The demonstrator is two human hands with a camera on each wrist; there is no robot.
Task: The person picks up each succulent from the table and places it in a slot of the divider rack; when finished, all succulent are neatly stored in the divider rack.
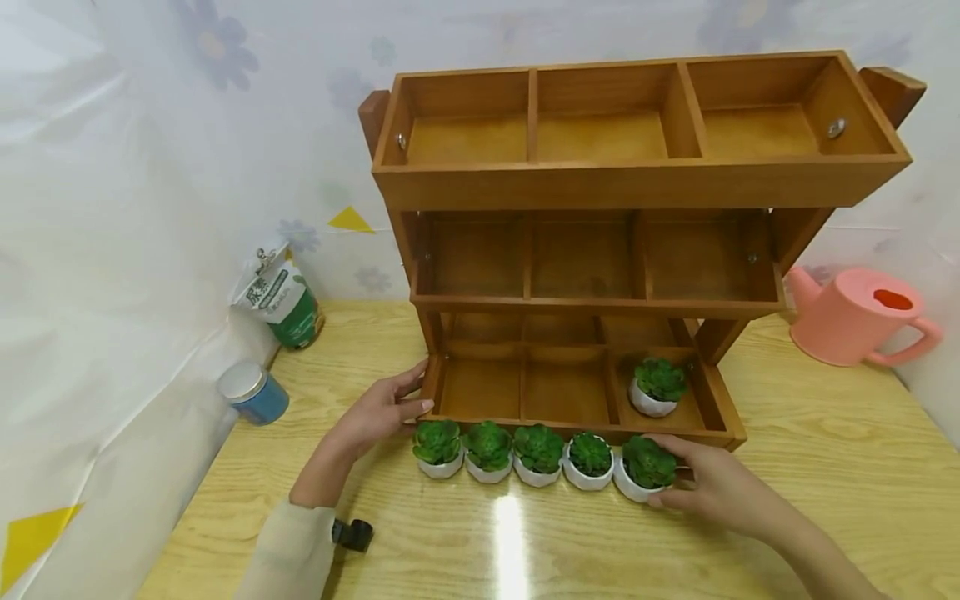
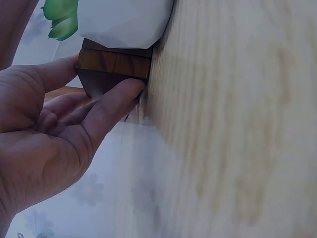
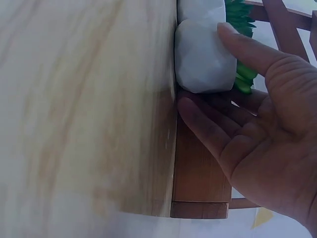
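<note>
A brown three-tier wooden shelf (image 1: 577, 312) with divided trays stands on the table. My left hand (image 1: 378, 412) grips the front left corner of its bottom tray; in the left wrist view, thumb and fingers (image 2: 119, 101) pinch the wooden end. Several small succulents in white faceted pots stand in a row along the tray's front. My right hand (image 1: 712, 483) holds the rightmost potted succulent (image 1: 647, 467), thumb on the pot's front and fingers behind. The right wrist view shows this white pot (image 3: 205, 57) on the tabletop. Another potted succulent (image 1: 654, 387) sits in the bottom tray's right compartment.
A pink watering can (image 1: 855, 312) is right of the shelf. On the left are a blue jar (image 1: 258, 400) with a silvery lid and a clipped green-and-white bag (image 1: 281, 300). Patterned sheeting (image 1: 315, 167) covers the walls behind the wood-grain table (image 1: 420, 550).
</note>
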